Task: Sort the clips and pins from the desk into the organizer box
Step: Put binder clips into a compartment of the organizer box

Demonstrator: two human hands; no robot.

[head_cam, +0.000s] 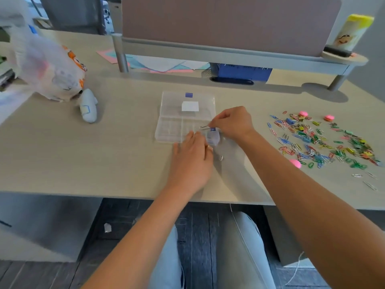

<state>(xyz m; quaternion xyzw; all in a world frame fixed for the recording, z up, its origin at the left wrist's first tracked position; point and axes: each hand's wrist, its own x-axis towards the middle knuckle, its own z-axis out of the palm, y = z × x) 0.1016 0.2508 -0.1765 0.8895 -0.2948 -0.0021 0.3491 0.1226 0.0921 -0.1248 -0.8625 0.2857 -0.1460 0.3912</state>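
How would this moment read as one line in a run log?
right hand: holds blue binder clip over organizer box | left hand: rests at box's near edge | clip pile: unsorted, on desk

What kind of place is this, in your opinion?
Probably an office workstation: a wooden desk with a fabric divider panel and raised shelf behind it, plus loose colored papers under that shelf.

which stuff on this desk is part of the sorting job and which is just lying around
Part of the job:
organizer box
binder clip, held by the right hand
left hand, by the box
pile of clips and pins

Just lying about:
plastic bag
soft toy
coloured papers
yellow-capped bottle
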